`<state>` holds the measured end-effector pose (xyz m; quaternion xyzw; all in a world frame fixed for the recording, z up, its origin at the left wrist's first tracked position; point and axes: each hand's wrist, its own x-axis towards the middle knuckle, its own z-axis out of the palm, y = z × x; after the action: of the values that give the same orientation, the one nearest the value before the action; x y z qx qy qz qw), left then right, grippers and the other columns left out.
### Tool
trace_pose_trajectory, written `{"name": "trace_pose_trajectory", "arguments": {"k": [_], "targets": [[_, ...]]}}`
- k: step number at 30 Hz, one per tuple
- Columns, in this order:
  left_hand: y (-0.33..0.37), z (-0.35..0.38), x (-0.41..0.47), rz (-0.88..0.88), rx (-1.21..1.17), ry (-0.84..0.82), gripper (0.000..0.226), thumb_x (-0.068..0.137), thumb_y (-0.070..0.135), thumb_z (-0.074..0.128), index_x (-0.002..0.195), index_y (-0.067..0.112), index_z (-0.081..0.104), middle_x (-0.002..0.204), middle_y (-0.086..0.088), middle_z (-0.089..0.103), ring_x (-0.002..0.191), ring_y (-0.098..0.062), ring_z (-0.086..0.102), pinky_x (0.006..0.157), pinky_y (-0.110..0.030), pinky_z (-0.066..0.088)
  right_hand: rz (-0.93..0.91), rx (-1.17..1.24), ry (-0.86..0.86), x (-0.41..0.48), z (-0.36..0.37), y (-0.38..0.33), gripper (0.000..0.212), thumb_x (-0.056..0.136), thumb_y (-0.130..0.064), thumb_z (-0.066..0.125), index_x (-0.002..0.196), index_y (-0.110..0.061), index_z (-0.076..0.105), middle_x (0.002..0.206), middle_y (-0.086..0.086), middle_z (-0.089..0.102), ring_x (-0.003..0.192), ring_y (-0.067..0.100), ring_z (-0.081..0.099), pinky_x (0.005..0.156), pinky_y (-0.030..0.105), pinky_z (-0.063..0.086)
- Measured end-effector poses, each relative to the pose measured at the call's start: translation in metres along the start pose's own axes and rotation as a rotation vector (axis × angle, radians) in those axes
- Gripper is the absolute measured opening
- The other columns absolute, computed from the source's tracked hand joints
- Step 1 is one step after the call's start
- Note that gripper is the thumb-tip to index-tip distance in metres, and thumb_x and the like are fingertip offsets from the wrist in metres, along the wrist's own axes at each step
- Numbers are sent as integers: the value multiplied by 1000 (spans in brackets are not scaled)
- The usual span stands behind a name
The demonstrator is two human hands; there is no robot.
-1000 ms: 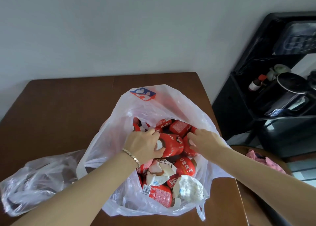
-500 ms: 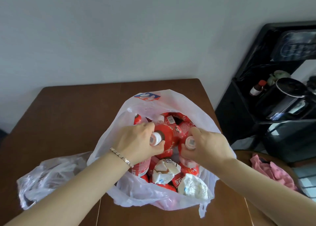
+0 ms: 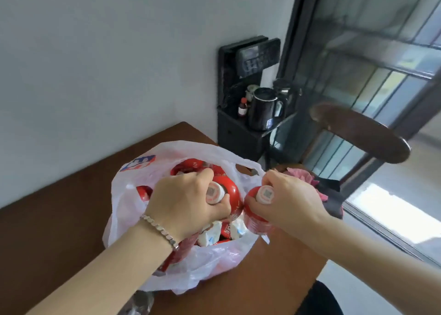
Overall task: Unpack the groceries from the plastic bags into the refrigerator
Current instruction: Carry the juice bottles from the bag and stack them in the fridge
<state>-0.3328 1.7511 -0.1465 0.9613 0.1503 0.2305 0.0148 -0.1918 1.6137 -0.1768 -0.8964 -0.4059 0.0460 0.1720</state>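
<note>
Plastic bag [image 3: 133,195] open on the table [image 3: 59,231]
Left hand [image 3: 183,200] curls round one red bottle [image 3: 229,190] over the bag, right hand [image 3: 286,200] round a second bottle [image 3: 253,217] at its edge; white packets [image 3: 210,233] lie inside.

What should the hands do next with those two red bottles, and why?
Probably lift both clear of the plastic bag. The left hand grips the left bottle at its neck, and the right hand grips the right bottle, which sits at the bag's edge.
</note>
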Motion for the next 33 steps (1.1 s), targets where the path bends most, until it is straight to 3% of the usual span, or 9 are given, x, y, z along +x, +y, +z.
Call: {"name": "trace_pose_trajectory", "arguments": {"k": [4,8,11,15,19,23,28,33], "targets": [[51,14,0,175,-78,-209,38,76,66,39,78,28,42,66,11,51,60,-9,50,48,-16,29,189,8,83,-57,-22,36,38,73,-62,57,93,-30,55,77,-15,58,69,11,61,60,25,56],[126,27,11,372,-70,-272,41,77,63,41,65,25,33,60,7,47,56,-12,45,45,-20,24,320,-37,121,-121,-55,82,36,69,-61,62,84,-29,51,74,-12,54,66,10,54,55,23,49],[211,38,18,579,-78,-273,39,75,62,44,69,25,36,70,4,61,59,-13,46,50,-24,26,505,-55,184,-192,-86,134,37,70,-58,65,89,-28,53,80,-8,54,68,13,50,50,19,37],[340,50,13,833,-81,-264,35,76,60,43,76,26,49,75,3,67,64,-16,59,56,-21,38,735,-102,286,-301,-123,201,46,72,-56,66,102,-22,59,96,0,65,76,19,56,61,25,41],[469,55,-7,1033,-69,-269,39,79,63,38,81,25,47,66,4,50,58,-15,42,52,-23,32,892,-115,352,-411,-159,260,36,72,-49,65,91,-19,59,86,-1,61,78,20,55,63,24,35],[614,49,-41,1136,-159,-306,38,79,61,41,77,23,45,61,7,43,57,-14,45,47,-20,31,1024,-116,453,-529,-198,321,26,74,-41,62,78,-17,52,76,-4,53,77,22,56,62,26,33],[780,34,-76,1265,-288,-320,42,75,63,43,79,22,54,68,7,55,63,-17,56,51,-21,40,1165,-122,543,-649,-250,384,26,77,-37,61,84,-13,54,83,-1,56,81,22,53,65,30,37],[926,21,-94,1447,-367,-283,42,73,63,41,67,22,47,56,10,44,48,-8,43,41,-16,26,1326,-147,702,-735,-287,449,23,75,-36,64,77,-18,50,77,-4,51,73,20,50,60,28,32]]}}
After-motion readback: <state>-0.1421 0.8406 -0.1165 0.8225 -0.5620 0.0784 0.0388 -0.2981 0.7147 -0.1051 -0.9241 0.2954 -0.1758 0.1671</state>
